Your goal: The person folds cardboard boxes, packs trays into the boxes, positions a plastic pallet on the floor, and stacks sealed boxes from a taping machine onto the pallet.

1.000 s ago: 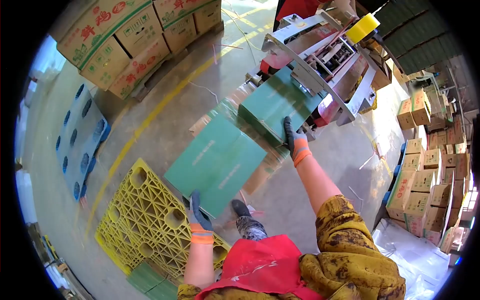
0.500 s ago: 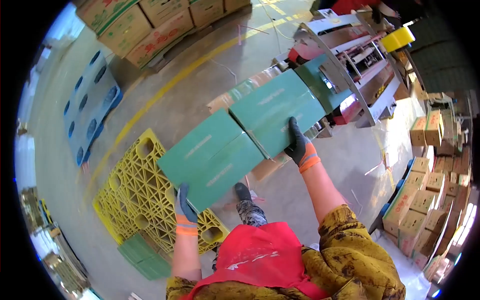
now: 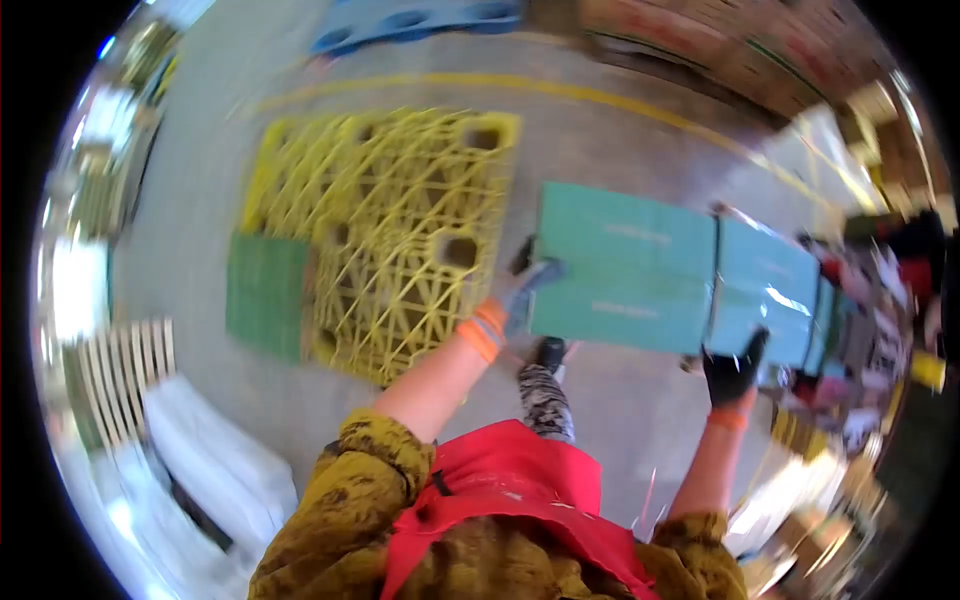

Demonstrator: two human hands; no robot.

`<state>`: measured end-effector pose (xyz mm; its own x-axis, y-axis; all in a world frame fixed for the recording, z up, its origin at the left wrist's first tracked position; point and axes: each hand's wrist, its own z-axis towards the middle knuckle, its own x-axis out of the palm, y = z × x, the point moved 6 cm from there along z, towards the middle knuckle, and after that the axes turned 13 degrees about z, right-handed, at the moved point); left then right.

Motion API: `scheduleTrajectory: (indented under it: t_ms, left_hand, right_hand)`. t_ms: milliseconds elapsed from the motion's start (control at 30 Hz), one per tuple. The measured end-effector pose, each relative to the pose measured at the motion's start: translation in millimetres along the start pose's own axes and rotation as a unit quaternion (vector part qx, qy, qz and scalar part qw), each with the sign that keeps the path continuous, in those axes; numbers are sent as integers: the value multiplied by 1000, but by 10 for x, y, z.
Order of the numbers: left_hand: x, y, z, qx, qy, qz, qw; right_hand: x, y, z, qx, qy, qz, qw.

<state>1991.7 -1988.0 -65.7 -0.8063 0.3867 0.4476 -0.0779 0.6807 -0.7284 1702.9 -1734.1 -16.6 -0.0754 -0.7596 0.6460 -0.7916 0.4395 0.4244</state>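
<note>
A green carton (image 3: 622,265) with faint pale print on its top lies in front of me, end to end with a second green carton (image 3: 768,285). My left hand (image 3: 528,290), in a grey glove with an orange cuff, grips the near carton's left end, its fingers partly hidden. Near the dark seam between the cartons, my right hand (image 3: 735,370), in a dark glove with an orange cuff, holds the second carton's near edge. Its thumb lies on top, and the other fingers are hidden below.
A yellow lattice pallet (image 3: 400,215) lies on the floor to the left, with a green stack (image 3: 265,295) at its corner. A blue pallet (image 3: 415,20) and stacked brown cartons (image 3: 720,40) stand farther back. Blurred machinery (image 3: 865,345) is at right. White wrapped bundles (image 3: 215,440) lie lower left.
My view has swung left, bringing the yellow pallet toward the middle and the machine to the right edge. Both hands stay on the green cartons; the right hand now touches just past the seam.
</note>
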Motion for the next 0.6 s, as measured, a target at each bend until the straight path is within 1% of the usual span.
scheduleTrajectory:
  t_ms: [33,67,100,167,200,233,267,300,333,367,433,467,500,533,567,600]
  left_hand:
    - [-378,105,-112,3,5,-30,1000]
    - [-721,192,-271,3,17,-58,998]
    - [-1116,237,-516,-5,-29,-62,998]
    - [-1902,316,-1211,-27,-109,-73,991]
    - [-2413,566,-1481,-24,-138,-123,982]
    - [-2931,894,-1761,-23,-165,-172,971]
    - [-3430,1123,-2082,-17,-209,-176,962]
    - [-3863,1345,-2394,-15,-248,-180,952]
    - [-4239,1613,-2643,7,-264,-220,939]
    - [-4619,1884,-2853,29,-279,-258,924]
    - [-5283,2217,-3034,75,-306,-314,896]
    - [-5558,2293,-3091,94,-317,-331,884]
    - [-5796,2347,-3088,115,-329,-349,870]
    - [-6027,2404,-3034,109,-326,-385,856]
    - [-6302,2540,-2963,117,-333,-390,851]
    - [-6571,2698,-2912,123,-341,-394,845]
  right_hand:
    - [72,-272,-98,6,3,-27,1000]
    - [126,-599,-147,-5,33,-38,999]
    - [171,-980,-214,-1,-7,-68,998]
    - [28,-1776,-118,33,29,-131,990]
    - [62,-2311,-114,59,56,-170,982]
    - [73,-2874,-93,88,52,-204,974]
    - [192,-3547,-197,141,43,-240,959]
    - [108,-4163,-163,188,68,-277,940]
    - [-89,-4730,25,183,66,-363,911]
    - [-138,-5403,51,243,56,-378,892]
    - [-322,-6632,226,256,161,-388,871]
    - [-145,-7151,38,244,197,-437,843]
    - [-269,-7668,109,306,116,-415,849]
    - [-448,-8139,287,308,116,-434,839]
    - [-529,-8579,394,321,139,-448,823]
    - [-586,-8931,507,319,133,-496,796]
